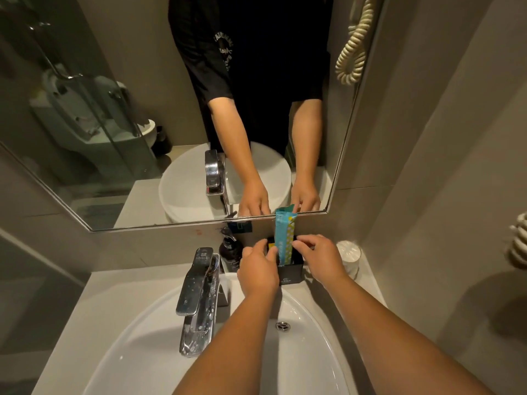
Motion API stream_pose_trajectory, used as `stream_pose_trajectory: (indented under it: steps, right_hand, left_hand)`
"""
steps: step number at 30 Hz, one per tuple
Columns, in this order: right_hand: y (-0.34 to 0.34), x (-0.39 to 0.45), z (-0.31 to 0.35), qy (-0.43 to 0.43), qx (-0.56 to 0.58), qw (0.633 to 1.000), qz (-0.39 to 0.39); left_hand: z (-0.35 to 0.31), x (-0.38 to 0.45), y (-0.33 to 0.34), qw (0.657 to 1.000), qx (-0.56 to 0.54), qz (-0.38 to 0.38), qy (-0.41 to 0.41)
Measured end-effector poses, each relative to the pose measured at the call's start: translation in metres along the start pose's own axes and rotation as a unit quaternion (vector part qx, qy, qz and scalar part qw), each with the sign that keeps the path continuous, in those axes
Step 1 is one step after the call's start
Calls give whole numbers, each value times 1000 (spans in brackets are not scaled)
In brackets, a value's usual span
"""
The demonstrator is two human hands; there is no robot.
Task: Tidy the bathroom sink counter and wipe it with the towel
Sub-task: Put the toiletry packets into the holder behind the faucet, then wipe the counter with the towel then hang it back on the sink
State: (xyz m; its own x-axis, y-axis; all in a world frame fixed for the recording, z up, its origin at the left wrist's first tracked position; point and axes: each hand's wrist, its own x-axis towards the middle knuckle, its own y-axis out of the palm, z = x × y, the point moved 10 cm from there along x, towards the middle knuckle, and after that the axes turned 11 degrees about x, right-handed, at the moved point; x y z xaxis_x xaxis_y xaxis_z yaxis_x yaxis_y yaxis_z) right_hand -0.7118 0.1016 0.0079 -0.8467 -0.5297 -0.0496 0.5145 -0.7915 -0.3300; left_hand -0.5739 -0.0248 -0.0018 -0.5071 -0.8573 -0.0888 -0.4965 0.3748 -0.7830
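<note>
Both bare forearms reach forward from the bottom edge, drawing closer together toward the hands. The left hand point(258, 270) is seen from the back, knuckles up, wrist nearly straight, its fingers curled forward and downward with the tips hidden from view. The right hand point(320, 259) sits just beside it and slightly further forward, palm turned down and inward, thumb and fingers point(302, 243) bent toward the left hand in a loose pinching pose. The two hands are close but not touching each other. Whether either hand actually grips anything cannot be told.
</note>
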Motion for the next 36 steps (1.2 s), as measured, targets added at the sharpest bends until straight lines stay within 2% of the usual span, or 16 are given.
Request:
stream_pose_trajectory:
  steps: [3, 5, 8, 10, 12, 16, 21, 24, 31, 36]
  right_hand:
    - [-23, -25, 14, -11, -53, 998, -6]
    - [-35, -50, 23, -23, -88, 996, -1]
    - [-37, -92, 30, -70, -191, 978, 44]
    - [-29, -121, 25, -92, -266, 956, 87]
    - [-19, -147, 18, -97, -314, 937, 120]
    - [4, -192, 11, -114, -366, 908, 168]
    - [25, -250, 26, -160, -348, 909, 162]
    - [37, -285, 30, -148, -354, 909, 164]
    - [69, -386, 40, -138, -376, 898, 182]
    - [78, -442, 52, -179, -400, 878, 193]
  left_hand:
    - [-8, -25, -17, 997, 74, -13, 34]
    - [-17, -50, -27, 990, 107, -11, 91]
    - [-23, -95, -34, 964, 172, 5, 205]
    - [-12, -122, -31, 941, 235, 31, 243]
    - [8, -144, -31, 925, 282, 52, 249]
    - [45, -182, -46, 912, 316, 45, 259]
    - [82, -215, -85, 910, 325, 5, 256]
    - [103, -237, -107, 916, 314, -11, 248]
    - [161, -309, -150, 898, 354, 5, 263]
    - [187, -360, -171, 897, 348, 25, 272]
